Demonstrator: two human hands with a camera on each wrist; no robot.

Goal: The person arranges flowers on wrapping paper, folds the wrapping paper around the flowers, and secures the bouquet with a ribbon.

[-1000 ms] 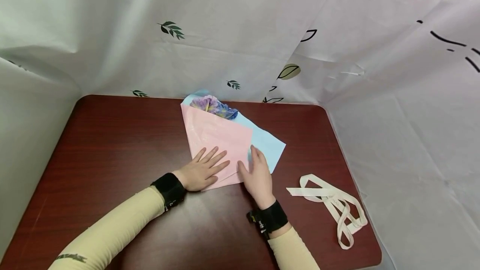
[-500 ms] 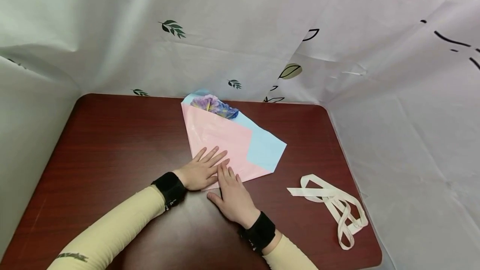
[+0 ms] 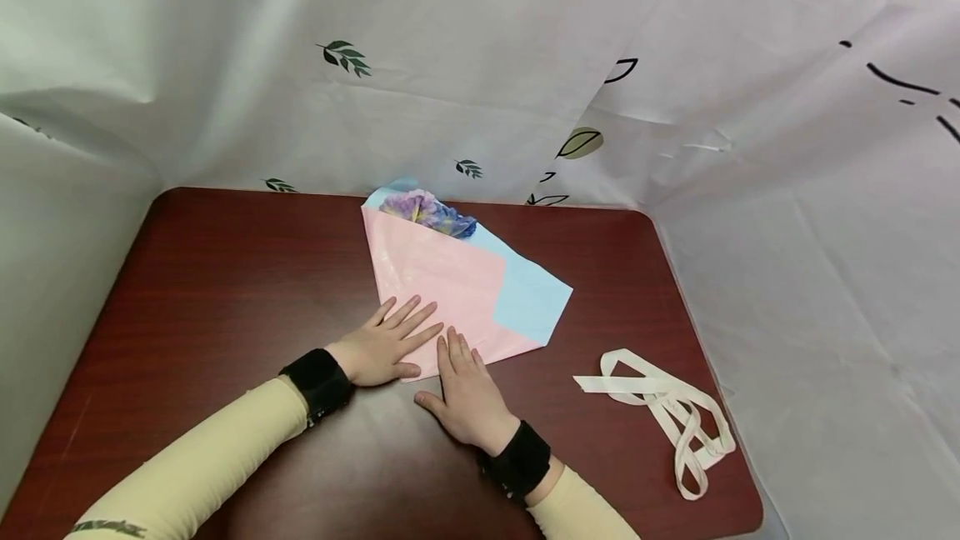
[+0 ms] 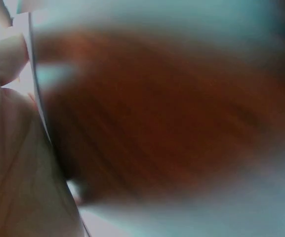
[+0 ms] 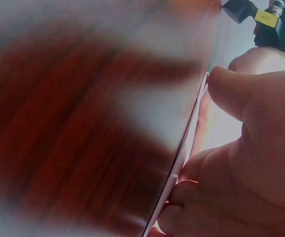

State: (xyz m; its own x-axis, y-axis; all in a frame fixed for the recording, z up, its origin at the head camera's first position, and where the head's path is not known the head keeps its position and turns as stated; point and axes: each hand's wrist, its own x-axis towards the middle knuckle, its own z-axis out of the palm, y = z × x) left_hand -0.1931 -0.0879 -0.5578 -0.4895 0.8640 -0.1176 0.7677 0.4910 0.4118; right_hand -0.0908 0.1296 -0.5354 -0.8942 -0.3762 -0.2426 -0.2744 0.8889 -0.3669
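Purple and blue flowers [image 3: 427, 212] poke out of the top of a wrapper of pink paper [image 3: 442, 265] and light blue paper [image 3: 534, 298], lying flat on the table. My left hand [image 3: 382, 348] rests on the lower left of the pink paper, fingers spread and straight. Beside it, my right hand [image 3: 468, 398] lays its straight fingers on the lower edge of the pink paper, thumb out over the table. The right wrist view has the right hand's fingers [image 5: 182, 192] along the paper's edge. Any stems are hidden under the paper.
A loosely looped cream ribbon [image 3: 667, 407] lies on the right part of the dark red wooden table [image 3: 247, 273]. A pale curtain [image 3: 450, 40] with leaf prints hangs behind the table and at both sides.
My right hand has moved left and down from the right side to the lower edge, and the pink bottom strip now lies folded over the blue. My left hand has slid slightly left.
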